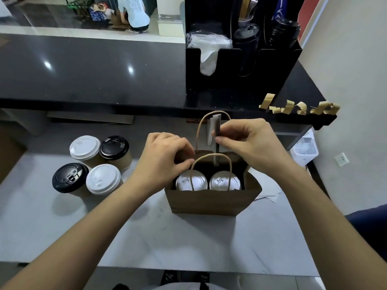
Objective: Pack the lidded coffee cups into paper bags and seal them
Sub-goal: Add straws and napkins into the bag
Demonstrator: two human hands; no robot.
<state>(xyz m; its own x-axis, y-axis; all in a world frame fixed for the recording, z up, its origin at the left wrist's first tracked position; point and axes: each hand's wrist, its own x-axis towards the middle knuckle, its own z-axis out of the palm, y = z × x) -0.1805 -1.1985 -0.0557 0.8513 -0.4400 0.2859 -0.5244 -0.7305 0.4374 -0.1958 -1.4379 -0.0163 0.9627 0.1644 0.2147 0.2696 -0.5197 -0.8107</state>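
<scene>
1. four lidded cups stand grouped on the left of the pale table [62, 237]: a white-lid cup [84, 147] and a black-lid cup [114, 147] behind, another black-lid cup [70, 178] and another white-lid cup [103, 179] in front, all touching or just beside one another.
2. the left hand [165, 155] is at the left end of the brown paper bag [211, 203], its fingers curled and pinching the bag's upper edge there.
3. the bag stands upright and open near the table's middle; inside, two white-lidded cups sit side by side, the left cup [191, 183] and the right cup [225, 181], under the near twisted handle [211, 156].
4. the right hand [249, 141] is above the bag's far side, thumb and forefinger clamped on a thin folded grey item [213, 126] whose lower end dips into the bag, beside the far handle [202, 122].
5. on the dark counter behind stands a black organiser [240, 65] with lids and napkins; curled strips of brown tape [301, 108] stick along the counter edge at right.
</scene>
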